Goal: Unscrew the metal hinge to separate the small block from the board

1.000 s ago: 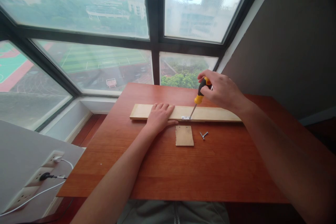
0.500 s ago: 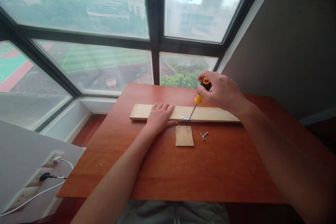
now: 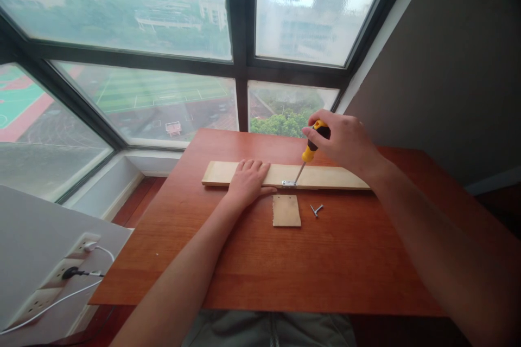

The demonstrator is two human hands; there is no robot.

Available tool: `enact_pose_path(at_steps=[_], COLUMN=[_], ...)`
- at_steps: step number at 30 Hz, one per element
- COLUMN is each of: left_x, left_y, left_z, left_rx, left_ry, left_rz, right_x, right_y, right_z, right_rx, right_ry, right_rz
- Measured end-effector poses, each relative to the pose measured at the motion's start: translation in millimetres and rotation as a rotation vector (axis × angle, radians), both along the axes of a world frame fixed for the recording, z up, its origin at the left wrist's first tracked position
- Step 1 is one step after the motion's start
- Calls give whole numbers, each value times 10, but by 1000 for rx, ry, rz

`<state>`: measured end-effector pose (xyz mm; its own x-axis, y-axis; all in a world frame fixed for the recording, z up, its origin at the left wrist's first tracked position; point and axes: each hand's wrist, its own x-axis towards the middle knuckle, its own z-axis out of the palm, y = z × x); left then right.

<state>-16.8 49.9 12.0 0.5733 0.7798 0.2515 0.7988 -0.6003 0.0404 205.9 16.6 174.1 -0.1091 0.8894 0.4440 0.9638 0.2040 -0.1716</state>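
A long pale wooden plank (image 3: 325, 177) lies across the far part of the red-brown table (image 3: 260, 260). My left hand (image 3: 247, 180) lies flat on the plank, fingers stretched out, pressing it down. My right hand (image 3: 345, 141) is closed round the yellow and black handle of a screwdriver (image 3: 308, 154). The screwdriver's tip rests on a small metal hinge (image 3: 288, 183) at the plank's near edge. A small wooden piece (image 3: 286, 210) lies just below the hinge. Two loose screws (image 3: 316, 209) lie to its right.
Large windows (image 3: 163, 103) run behind the table, and a grey wall (image 3: 456, 65) stands at the right. At the lower left, a white power strip (image 3: 61, 274) holds plugged-in cables. The table's near edge lies close to my body.
My right hand has turned slightly on the screwdriver handle, which keeps its tip on the hinge. My left hand and the plank have stayed in place.
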Motion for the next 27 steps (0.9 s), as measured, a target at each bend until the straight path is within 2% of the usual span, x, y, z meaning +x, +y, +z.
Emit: enact_pose_path(at_steps=[6,13,19,23,27], left_x=[-3,-6,-8,-5,0], left_y=[4,2,6,-1,3], left_z=[-12,-8,-11,-5,-1], left_rx=[9,-7,1,-2,1], left_ry=[6,13,5,11,8], left_rz=[-8,0,-4,-2,-7], right_x=[0,2,13,2,3], right_y=[-9,-5,-15,-19,-8], right_z=[2,4,1,3,-3], right_rx=[-35,-12,-39,-8,3], right_ry=[41,9,51,10,16], right_rz=[74,-4,112,29,39])
